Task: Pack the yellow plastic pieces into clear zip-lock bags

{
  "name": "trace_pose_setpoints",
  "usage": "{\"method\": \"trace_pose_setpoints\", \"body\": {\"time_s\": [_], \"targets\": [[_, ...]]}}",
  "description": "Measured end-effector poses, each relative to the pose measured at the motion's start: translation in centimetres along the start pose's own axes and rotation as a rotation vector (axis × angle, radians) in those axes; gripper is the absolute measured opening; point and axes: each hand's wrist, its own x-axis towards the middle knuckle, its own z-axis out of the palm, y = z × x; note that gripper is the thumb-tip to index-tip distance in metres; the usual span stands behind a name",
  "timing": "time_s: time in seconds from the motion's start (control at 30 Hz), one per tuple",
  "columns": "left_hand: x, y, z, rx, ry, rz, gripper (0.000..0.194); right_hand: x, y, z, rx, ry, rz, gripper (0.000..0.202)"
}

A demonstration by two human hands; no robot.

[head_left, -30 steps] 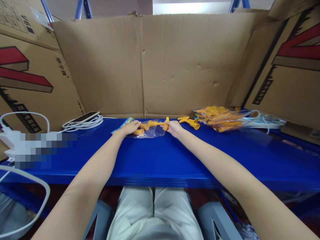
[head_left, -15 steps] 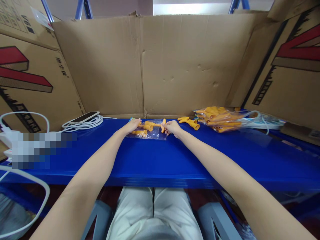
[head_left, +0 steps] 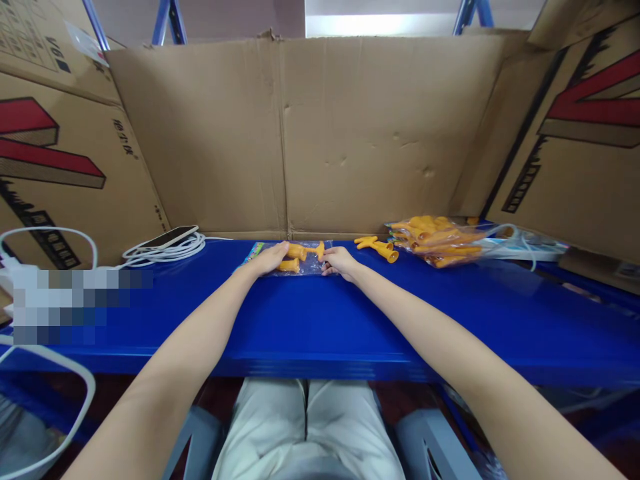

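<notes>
A clear plastic bag with a colourful header lies flat near the back of the blue shelf, several orange-yellow plastic pieces inside it. Two of these, tube-shaped pieces, show beside my left hand, which lies flat over the bag's left part with its fingers stretched out. At the bag's right end, my right hand has its fingers closed at a T-ended orange-yellow plastic piece. Its fingertips are partly hidden. To the right lie loose orange-yellow pieces, one with a flared end.
A filled bag of orange-yellow pieces sits at the back right. A phone rests on a coiled white cable at the left. Cardboard walls the back and both sides. The shelf's front edge is near my lap.
My right hand has moved slightly left with the T-ended piece, further over the bag. The left hand has slid slightly left and now lies flatter on the bag.
</notes>
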Motion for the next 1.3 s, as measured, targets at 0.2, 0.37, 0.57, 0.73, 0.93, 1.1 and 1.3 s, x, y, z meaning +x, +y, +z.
{"method": "trace_pose_setpoints", "body": {"time_s": [0.2, 0.37, 0.57, 0.73, 0.93, 1.1, 1.3], "targets": [[-0.2, 0.5, 0.0, 0.078, -0.022, -0.021, 0.064, -0.3, -0.3, -0.1, -0.006, -0.057, 0.007, 0.011], [-0.4, 0.5, -0.2, 0.141, -0.063, 0.002, 0.065, -0.6, -0.7, -0.2, -0.054, -0.097, 0.045, 0.031], [-0.4, 0.6, -0.3, 0.214, -0.092, 0.02, 0.066, -0.7, -0.8, -0.3, -0.136, -0.157, 0.053, 0.04], [-0.4, 0.3, -0.4, 0.263, -0.1, 0.064, 0.067, 0.2, -0.8, -1.3, -0.285, -0.083, -0.089, 0.043], [-0.1, -0.1, -0.4, 0.225, -0.108, 0.104, 0.067, 1.2, -1.4, -6.5, -1.023, 0.499, -0.448, 0.033], [-0.2, 0.0, -0.5, 0.209, -0.117, 0.08, 0.068, 1.1, -1.0, -10.5, -1.339, 0.606, -0.169, 0.034], [-0.4, 0.2, -0.6, 0.203, -0.092, 0.084, 0.066, 0.7, -1.1, -10.4, -1.482, 0.492, -0.088, 0.035]]}}
